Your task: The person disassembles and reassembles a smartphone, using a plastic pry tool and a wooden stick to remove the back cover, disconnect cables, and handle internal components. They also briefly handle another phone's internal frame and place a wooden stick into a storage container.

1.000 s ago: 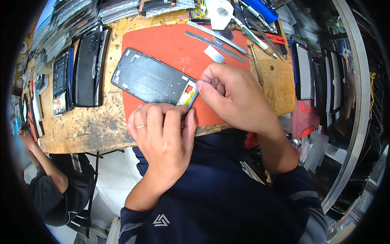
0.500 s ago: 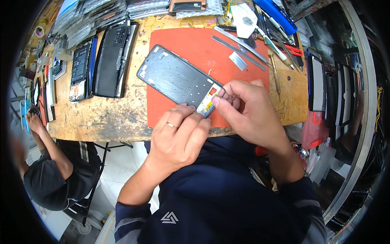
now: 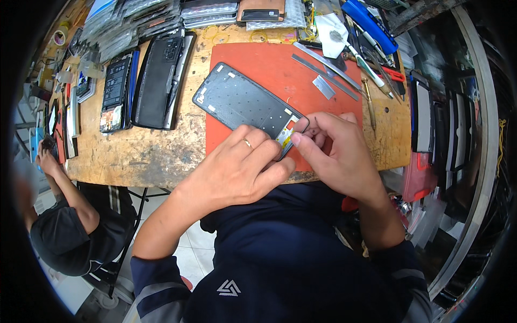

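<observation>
A dark phone frame (image 3: pixel 242 99) lies slanted on an orange-red mat (image 3: pixel 253 56). White patches sit near its far corners, and a white and yellow section shows at its near right end. My left hand (image 3: pixel 237 161), wearing a ring, grips the frame's near long edge, its fingertips partly hidden. At the near right end, my right hand (image 3: pixel 342 156) is closed, thumb against the yellow section and fingers curled at the frame's dark curved corner. Whether those fingers also pinch a small part cannot be made out.
Metal strips (image 3: pixel 328 64), a small blade (image 3: pixel 323 87) and a brass screwdriver (image 3: pixel 369 102) lie right of the frame. Two opened phones (image 3: pixel 119 89) (image 3: pixel 157 81) lie left. Bubble-wrapped packs (image 3: pixel 129 24) are stacked behind. A person (image 3: pixel 70 226) sits at left, hands on a small dark object.
The whole view has shifted, moving the bench slightly right and down in the picture. My left hand has slid along the frame toward its near right end, and its elbow has swung outward.
</observation>
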Available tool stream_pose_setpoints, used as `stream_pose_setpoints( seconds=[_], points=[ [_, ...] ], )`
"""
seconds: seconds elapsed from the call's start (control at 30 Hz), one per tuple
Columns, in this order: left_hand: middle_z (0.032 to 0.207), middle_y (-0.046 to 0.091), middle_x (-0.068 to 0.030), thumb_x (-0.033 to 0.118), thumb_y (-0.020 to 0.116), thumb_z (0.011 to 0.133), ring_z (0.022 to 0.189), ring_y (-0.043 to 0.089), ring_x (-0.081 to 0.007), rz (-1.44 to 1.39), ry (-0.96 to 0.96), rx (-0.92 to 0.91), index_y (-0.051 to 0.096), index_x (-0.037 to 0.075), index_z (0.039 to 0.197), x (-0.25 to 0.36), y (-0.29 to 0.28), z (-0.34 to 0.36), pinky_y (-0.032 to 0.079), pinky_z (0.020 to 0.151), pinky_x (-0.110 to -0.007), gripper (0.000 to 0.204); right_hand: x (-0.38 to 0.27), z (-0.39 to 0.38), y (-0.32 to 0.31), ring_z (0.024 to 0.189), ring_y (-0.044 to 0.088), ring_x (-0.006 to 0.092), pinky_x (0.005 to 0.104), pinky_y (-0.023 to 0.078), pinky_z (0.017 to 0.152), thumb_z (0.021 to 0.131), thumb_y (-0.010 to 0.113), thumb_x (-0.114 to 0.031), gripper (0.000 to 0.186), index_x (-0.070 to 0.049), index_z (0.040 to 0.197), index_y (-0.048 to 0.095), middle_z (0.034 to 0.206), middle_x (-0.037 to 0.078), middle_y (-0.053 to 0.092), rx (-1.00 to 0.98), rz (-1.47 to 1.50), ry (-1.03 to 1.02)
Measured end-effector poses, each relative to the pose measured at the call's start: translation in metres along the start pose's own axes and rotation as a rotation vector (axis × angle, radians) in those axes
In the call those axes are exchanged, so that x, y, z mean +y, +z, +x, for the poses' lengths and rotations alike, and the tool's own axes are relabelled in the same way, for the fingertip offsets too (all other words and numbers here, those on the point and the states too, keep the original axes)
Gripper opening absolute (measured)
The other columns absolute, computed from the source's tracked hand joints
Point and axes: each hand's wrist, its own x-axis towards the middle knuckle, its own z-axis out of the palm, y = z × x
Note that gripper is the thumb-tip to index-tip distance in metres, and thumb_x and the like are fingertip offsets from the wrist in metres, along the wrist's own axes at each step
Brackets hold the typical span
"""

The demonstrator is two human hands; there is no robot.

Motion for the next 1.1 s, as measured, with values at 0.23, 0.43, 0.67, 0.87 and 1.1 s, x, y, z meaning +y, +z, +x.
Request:
stream_pose_setpoints(
  seconds=[0.23, 0.43, 0.67, 0.87, 1.1],
  points=[
    [0.1, 0.062, -0.0048, 0.016, 0.072, 0.09, 0.099, 0.064, -0.0223, 0.057, 0.063, -0.022, 0.066, 0.009, 0.115, -0.005, -0.004, -0.006, 0.054, 0.086, -0.037, 0.027, 0.002, 0.002, 0.001, 0.064, 0.062, 0.0203, 0.0378, 0.038, 0.082, 0.1, 0.072, -0.018, 0.013, -0.007, 0.094, 0.07, 0.076, 0.003, 0.07, 0.018, -0.017, 0.009],
    [0.101, 0.07, -0.0033, 0.018, 0.076, 0.088, 0.098, 0.069, -0.0213, 0.097, 0.079, 0.046, 0.071, 0.01, 0.12, -0.014, -0.01, -0.009, 0.059, 0.086, -0.035, 0.033, 0.003, 0.003, 0.001, 0.065, 0.051, 0.0141, 0.0333, 0.038, 0.07, 0.106, 0.068, -0.017, 0.017, -0.003, 0.097, 0.069, 0.075, 0.002, 0.066, 0.033, -0.104, -0.075],
    [0.096, 0.065, -0.001, 0.019, 0.075, 0.089, 0.093, 0.07, -0.017, 0.177, 0.045, 0.062, 0.068, 0.011, 0.112, -0.005, -0.005, -0.001, 0.059, 0.079, -0.029, 0.026, 0.003, 0.002, 0.002, 0.065, 0.056, 0.0235, 0.0393, 0.036, 0.083, 0.106, 0.066, -0.021, 0.018, -0.006, 0.097, 0.068, 0.074, 0.006, 0.064, 0.012, -0.006, 0.001],
    [0.093, 0.061, -0.0011, 0.018, 0.071, 0.09, 0.093, 0.07, -0.0166, 0.27, 0.053, 0.02, 0.067, 0.011, 0.108, -0.003, -0.004, 0.001, 0.059, 0.078, -0.028, 0.02, 0.005, 0.002, 0.003, 0.067, 0.058, 0.0237, 0.0392, 0.037, 0.084, 0.106, 0.066, -0.021, 0.018, -0.006, 0.097, 0.068, 0.074, 0.006, 0.065, 0.015, 0.005, 0.014],
    [0.095, 0.062, -0.0026, 0.013, 0.072, 0.088, 0.094, 0.07, -0.0185, 0.142, 0.003, 0.018, 0.068, 0.009, 0.108, -0.007, -0.007, -0.003, 0.059, 0.076, -0.031, 0.021, 0.004, 0.003, 0.003, 0.064, 0.057, 0.0208, 0.0385, 0.037, 0.085, 0.106, 0.067, -0.021, 0.018, -0.006, 0.096, 0.068, 0.073, 0.004, 0.066, 0.011, 0.006, 0.024]
  ],
)
